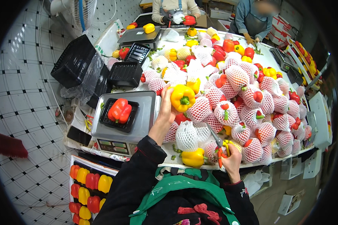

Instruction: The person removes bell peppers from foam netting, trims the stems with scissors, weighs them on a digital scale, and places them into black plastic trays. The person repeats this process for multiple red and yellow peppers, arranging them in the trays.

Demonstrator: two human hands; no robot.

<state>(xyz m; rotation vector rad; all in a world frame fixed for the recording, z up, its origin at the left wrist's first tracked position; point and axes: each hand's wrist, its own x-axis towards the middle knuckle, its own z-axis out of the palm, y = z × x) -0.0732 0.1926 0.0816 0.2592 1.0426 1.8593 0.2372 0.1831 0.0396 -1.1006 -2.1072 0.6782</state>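
The left hand (166,108) is raised over the table (268,60), its fingers closed round a yellow bell pepper (182,98), which is held up just right of the weighing scale (124,120) and in front of the heap of peppers in white foam nets (248,97); the pepper's green stem faces the camera. The right hand (232,157) sits near the table's near edge, fingers wrapped round the red handles of a pair of scissors (218,144), whose blades point up and to the left; whether the blades are parted cannot be told. On the scale's pan lies a black tray (106,114) holding a red bell pepper (119,110); more black trays (124,74) are stacked farther off, beside a black crate (73,60). A second yellow pepper (193,157) lies bare on the near edge of the table, between the two hands, just beside an upright netted one (186,137). Below the table on the left, a box of red and yellow peppers (87,187) stands on the tiled floor; a red brush (9,145) lies well to the left. At the far side of the table two other people work; one holds a red pepper (189,20), the other wears orange gloves (248,38).
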